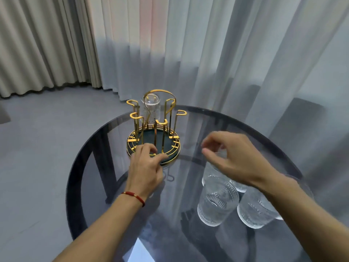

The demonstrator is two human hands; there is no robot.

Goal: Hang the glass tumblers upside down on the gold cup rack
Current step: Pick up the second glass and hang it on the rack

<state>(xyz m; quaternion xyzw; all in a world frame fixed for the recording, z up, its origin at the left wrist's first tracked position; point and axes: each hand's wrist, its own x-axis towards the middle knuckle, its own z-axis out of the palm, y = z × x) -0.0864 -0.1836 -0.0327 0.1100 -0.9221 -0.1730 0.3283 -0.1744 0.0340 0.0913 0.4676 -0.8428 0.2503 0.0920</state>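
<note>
One tumbler racked, three counted loose on the table.

Hung tumbler point(151, 108) sits mouth-down, axis vertical, on the rack point(154, 129). My left hand point(146, 167) fingers the rack base, holding nothing; my right hand point(239, 157) hovers half-open over three tumblers point(219, 201).

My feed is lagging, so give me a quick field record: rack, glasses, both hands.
rack: gold cup rack on the glass table, far side
hung: one tumbler upside down at the rack's back
waiting: tumblers on the table, near right
left hand: on the rack's base rim
right hand: open grip above the waiting tumblers, holding nothing
</note>
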